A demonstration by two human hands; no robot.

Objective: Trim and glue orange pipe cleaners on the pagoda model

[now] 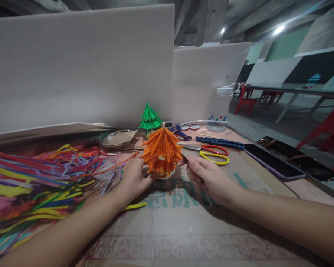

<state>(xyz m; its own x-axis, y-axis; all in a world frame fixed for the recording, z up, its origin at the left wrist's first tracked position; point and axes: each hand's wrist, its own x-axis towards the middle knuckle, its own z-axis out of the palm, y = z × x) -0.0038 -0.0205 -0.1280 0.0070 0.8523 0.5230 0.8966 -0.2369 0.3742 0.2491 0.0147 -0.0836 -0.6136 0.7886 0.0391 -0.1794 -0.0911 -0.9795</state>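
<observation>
An orange pipe-cleaner tree (163, 150) with a pale stick at its tip stands upright in the middle of the view. My left hand (135, 180) is closed round its lower left side, with the fingertips partly hidden behind it. My right hand (205, 174) pinches a small dark, thin piece (184, 159) at the tree's right edge. Behind the orange tree stands a smaller green tree (149, 118). Red-and-yellow-handled scissors (214, 155) lie just beyond my right hand.
Many coloured pipe cleaners (44, 185) spread over the left side. A foil dish (118, 138), blue glue gun (180, 132), blue cutter (219, 142), clear bottle (222, 107) and phone (272, 161) sit farther back. White boards (80, 70) rise behind the cardboard-covered table (183, 226).
</observation>
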